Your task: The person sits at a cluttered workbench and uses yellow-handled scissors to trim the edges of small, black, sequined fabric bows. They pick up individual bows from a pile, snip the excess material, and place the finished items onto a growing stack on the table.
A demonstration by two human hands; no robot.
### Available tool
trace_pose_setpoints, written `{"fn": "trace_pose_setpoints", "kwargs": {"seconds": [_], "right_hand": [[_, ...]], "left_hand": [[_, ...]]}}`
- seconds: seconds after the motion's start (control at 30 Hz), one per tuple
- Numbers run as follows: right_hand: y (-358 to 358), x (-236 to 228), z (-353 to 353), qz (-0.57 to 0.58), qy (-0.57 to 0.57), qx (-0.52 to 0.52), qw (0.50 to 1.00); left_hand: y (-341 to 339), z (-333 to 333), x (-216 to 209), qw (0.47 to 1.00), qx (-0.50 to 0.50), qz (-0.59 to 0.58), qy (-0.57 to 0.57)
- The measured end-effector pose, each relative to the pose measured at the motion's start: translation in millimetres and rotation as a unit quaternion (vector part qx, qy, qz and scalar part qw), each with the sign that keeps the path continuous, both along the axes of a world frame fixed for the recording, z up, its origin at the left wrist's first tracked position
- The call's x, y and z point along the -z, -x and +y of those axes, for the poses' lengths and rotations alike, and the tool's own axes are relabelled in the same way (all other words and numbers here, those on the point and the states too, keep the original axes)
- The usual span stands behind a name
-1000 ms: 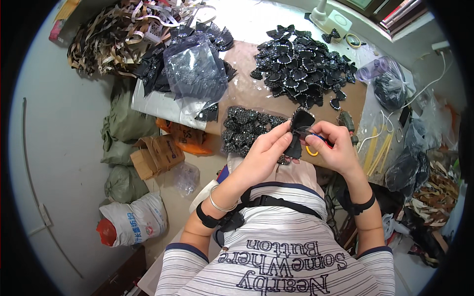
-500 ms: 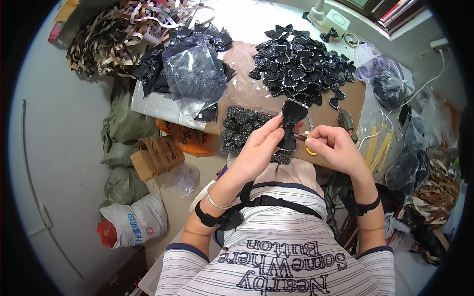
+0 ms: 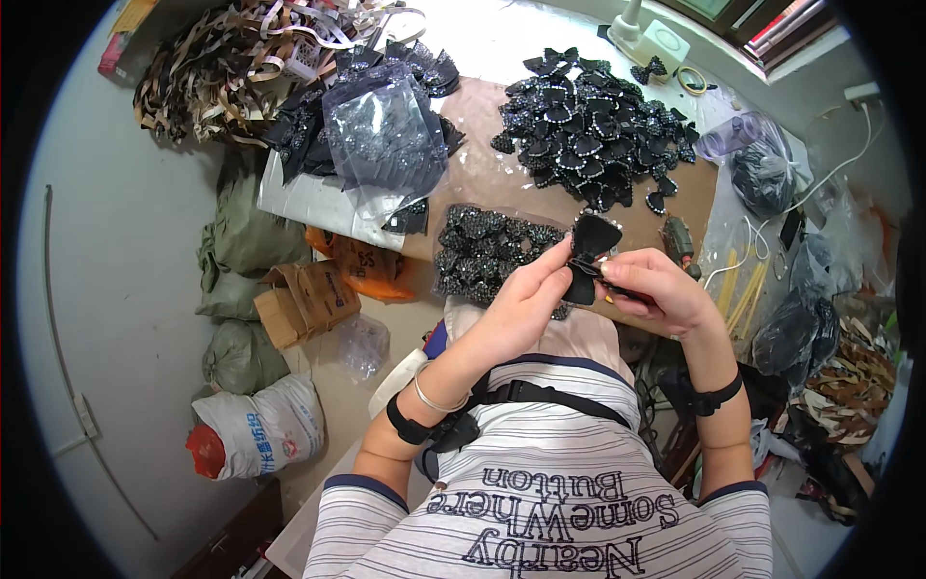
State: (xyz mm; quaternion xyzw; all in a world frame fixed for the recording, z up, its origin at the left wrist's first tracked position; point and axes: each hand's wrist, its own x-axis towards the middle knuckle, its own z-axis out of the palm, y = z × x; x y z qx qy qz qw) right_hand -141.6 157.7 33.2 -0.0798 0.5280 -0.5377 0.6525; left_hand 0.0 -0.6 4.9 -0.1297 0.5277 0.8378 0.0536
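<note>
Here, head view only: both hands meet over the near edge of the brown work board [image 3: 502, 179], taken as landmark. Left hand [image 3: 521, 304] and right hand [image 3: 656, 289] are close together, both pinched on one black fabric bow [image 3: 586, 253], which stands just above the board's near edge. Left fingertips press the bow's lower left side; right fingertips grip its middle from the right. Something yellow shows under the right hand, too hidden to tell what.

On the board, just beyond the hands: a flat cluster of studded black bows [image 3: 482, 246]. At the board's far right part: a large heap of black bows [image 3: 593, 135]. Over the board's far left corner: a clear plastic bag [image 3: 381, 135] of dark pieces, lying on a white sheet [image 3: 313, 205].

Beyond the board's left far corner: a tangle of tan strips [image 3: 212, 63]. Left of the board, on the floor: a cardboard box [image 3: 304, 301], green sacks [image 3: 241, 241], a white sack [image 3: 260, 434]. Right of the board: dark plastic bags [image 3: 767, 179]
</note>
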Motion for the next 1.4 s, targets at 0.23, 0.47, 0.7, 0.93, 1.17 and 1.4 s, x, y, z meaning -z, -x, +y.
{"fn": "trace_pose_setpoints", "kwargs": {"seconds": [0.23, 0.47, 0.7, 0.93, 1.17, 1.4], "right_hand": [[1.4, 6.0, -2.8, -0.067, -0.003, 0.003, 0.998], [1.5, 23.9, 4.0, -0.112, 0.029, 0.005, 0.993], [-1.8, 34.6, 21.8, -0.159, 0.037, 0.09, 0.982], [9.4, 34.8, 36.4, -0.214, 0.065, 0.087, 0.971], [7.5, 32.5, 26.9, -0.137, 0.047, 0.097, 0.985], [10.8, 48.9, 24.7, -0.158, 0.04, 0.122, 0.979]], "left_hand": [[-1.0, -7.1, -16.3, 0.994, -0.005, -0.03, -0.106], [1.1, -11.5, -1.7, 0.997, 0.046, -0.036, -0.049], [27.1, -6.9, 6.5, 0.994, 0.083, -0.027, 0.06], [40.5, -4.8, -9.8, 0.988, 0.121, -0.087, 0.028], [40.7, -8.3, 0.3, 0.993, 0.104, -0.048, -0.018], [55.6, -14.5, 6.9, 0.983, 0.099, -0.094, -0.124]]}}
